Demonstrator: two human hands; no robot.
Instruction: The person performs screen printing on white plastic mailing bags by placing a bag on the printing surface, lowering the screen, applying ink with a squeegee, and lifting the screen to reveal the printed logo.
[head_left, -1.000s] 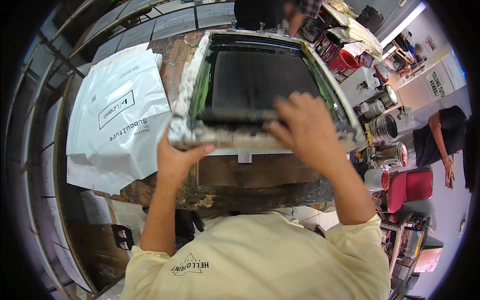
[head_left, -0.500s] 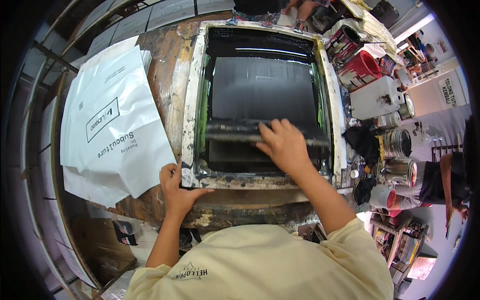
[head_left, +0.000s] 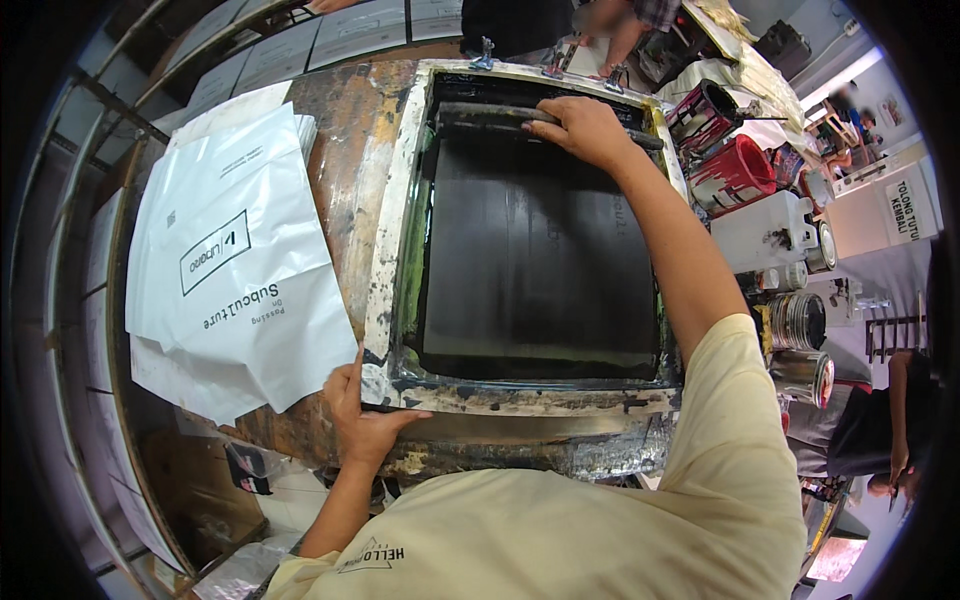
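Note:
A screen printing frame with worn white edges lies on the table in front of me. Dark ink coats its mesh, which shows faint printed shapes, and green streaks run along its inner sides. At the far end, my right hand is closed around the long bar of a squeegee, which lies across the mesh. My left hand grips the frame's near left corner, thumb along the near edge and fingers against the side. Close to its fingers, a stack of white printed plastic bags lies at the left.
Red-stained buckets, a white jerrycan and several tins line the right side. Clamps hold the frame's far edge. Other people stand beyond the table and at the right. Metal racking runs along the left.
My right hand has pushed the squeegee away from me, from the near part of the mesh to the far end. My left hand keeps its hold on the corner.

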